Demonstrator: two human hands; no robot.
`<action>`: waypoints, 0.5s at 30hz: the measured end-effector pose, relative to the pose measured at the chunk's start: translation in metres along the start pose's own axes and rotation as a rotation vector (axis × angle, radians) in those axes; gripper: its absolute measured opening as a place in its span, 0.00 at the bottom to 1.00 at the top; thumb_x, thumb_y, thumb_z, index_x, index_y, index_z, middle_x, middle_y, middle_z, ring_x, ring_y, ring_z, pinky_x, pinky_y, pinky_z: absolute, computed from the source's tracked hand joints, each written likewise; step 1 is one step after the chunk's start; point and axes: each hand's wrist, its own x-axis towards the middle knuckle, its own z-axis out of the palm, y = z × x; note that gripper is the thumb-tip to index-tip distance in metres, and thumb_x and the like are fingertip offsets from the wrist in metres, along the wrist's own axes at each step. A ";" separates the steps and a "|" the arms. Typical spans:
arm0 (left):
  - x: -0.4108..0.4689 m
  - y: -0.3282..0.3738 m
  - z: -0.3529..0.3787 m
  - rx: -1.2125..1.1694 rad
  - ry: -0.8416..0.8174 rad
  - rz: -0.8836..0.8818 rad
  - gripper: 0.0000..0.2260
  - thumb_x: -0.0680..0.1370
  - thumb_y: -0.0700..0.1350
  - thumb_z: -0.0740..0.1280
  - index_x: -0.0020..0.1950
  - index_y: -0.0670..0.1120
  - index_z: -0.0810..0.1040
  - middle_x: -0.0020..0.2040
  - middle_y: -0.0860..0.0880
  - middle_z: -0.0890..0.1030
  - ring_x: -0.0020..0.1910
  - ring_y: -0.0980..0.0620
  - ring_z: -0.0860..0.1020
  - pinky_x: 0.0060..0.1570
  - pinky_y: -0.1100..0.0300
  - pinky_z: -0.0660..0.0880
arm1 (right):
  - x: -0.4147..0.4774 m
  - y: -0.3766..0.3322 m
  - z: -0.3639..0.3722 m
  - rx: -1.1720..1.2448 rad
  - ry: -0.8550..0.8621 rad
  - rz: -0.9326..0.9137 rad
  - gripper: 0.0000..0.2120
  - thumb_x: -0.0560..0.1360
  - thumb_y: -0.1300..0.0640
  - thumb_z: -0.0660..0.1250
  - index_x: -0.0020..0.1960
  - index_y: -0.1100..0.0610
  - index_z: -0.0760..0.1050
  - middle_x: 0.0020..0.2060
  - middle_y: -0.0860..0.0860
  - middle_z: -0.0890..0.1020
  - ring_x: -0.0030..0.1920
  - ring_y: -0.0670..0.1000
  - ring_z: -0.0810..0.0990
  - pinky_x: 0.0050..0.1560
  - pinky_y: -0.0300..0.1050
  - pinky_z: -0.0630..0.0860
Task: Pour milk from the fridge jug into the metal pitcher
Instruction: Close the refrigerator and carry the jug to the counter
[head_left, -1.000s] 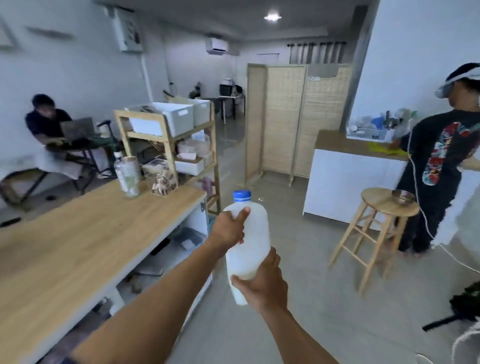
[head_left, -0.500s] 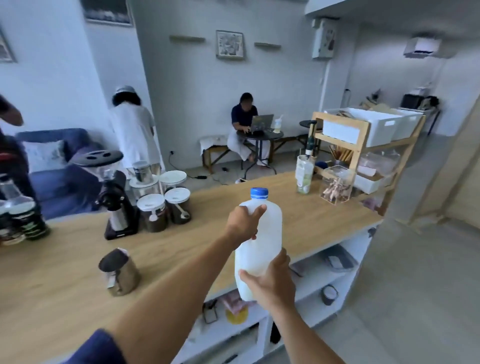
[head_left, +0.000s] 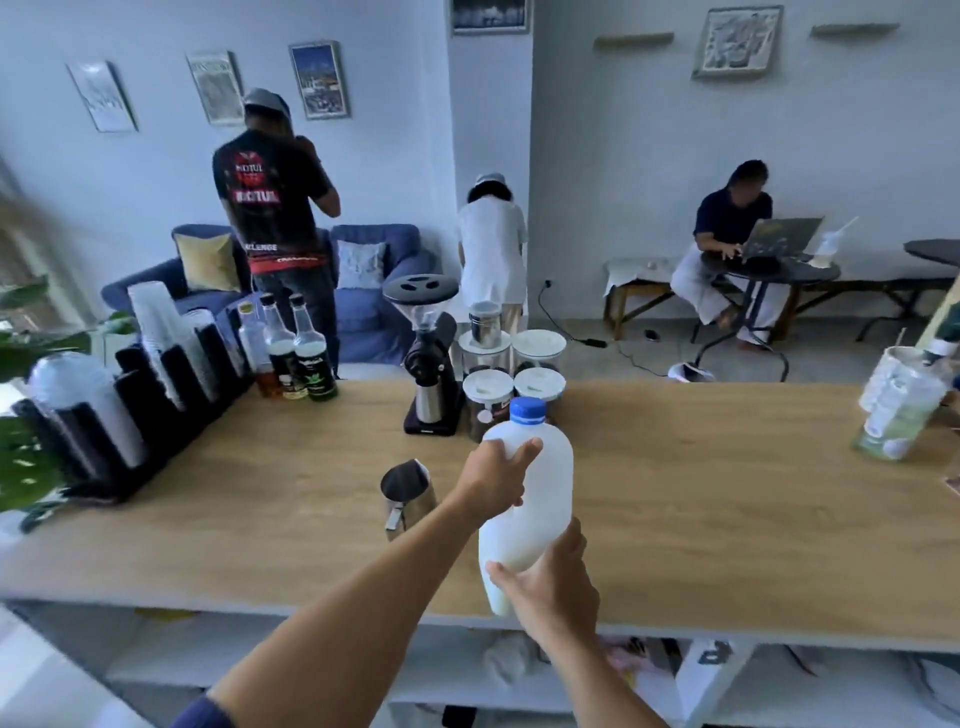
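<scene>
I hold a white plastic milk jug (head_left: 535, 499) with a blue cap upright above the near edge of the wooden counter (head_left: 701, 499). My left hand (head_left: 496, 475) grips its upper side near the shoulder. My right hand (head_left: 553, 582) supports its base from below. The cap is on. The metal pitcher (head_left: 407, 492) stands upright and open on the counter, just left of the jug and beyond my left forearm.
A black coffee grinder (head_left: 430, 358) and several white-lidded jars (head_left: 511, 364) stand behind the jug. Syrup bottles (head_left: 296, 353) and a cup rack (head_left: 130, 384) are at the left, a glass jar (head_left: 898, 405) at the right. Three people are beyond the counter.
The view has swung left from the floor and side counter end to face the counter squarely. The jug stays in both hands and now sits close beside the metal pitcher.
</scene>
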 end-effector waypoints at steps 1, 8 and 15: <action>0.002 0.000 0.001 0.004 -0.011 -0.015 0.20 0.79 0.58 0.62 0.42 0.41 0.73 0.32 0.47 0.75 0.25 0.51 0.75 0.38 0.57 0.74 | 0.005 0.002 0.005 0.012 -0.018 0.005 0.48 0.60 0.34 0.72 0.69 0.56 0.54 0.59 0.50 0.72 0.56 0.54 0.79 0.47 0.49 0.78; -0.004 -0.019 0.002 0.011 -0.040 0.024 0.18 0.80 0.56 0.62 0.40 0.43 0.69 0.32 0.46 0.76 0.29 0.53 0.73 0.34 0.60 0.70 | 0.010 0.007 0.014 0.016 0.045 -0.002 0.45 0.56 0.39 0.76 0.65 0.56 0.62 0.53 0.51 0.78 0.49 0.54 0.81 0.42 0.46 0.76; 0.031 -0.057 0.048 0.058 0.066 -0.043 0.20 0.79 0.59 0.62 0.43 0.41 0.72 0.33 0.47 0.78 0.27 0.60 0.74 0.36 0.60 0.72 | 0.061 0.073 0.044 0.130 -0.159 -0.019 0.46 0.59 0.42 0.78 0.69 0.51 0.58 0.54 0.44 0.73 0.52 0.52 0.77 0.42 0.44 0.72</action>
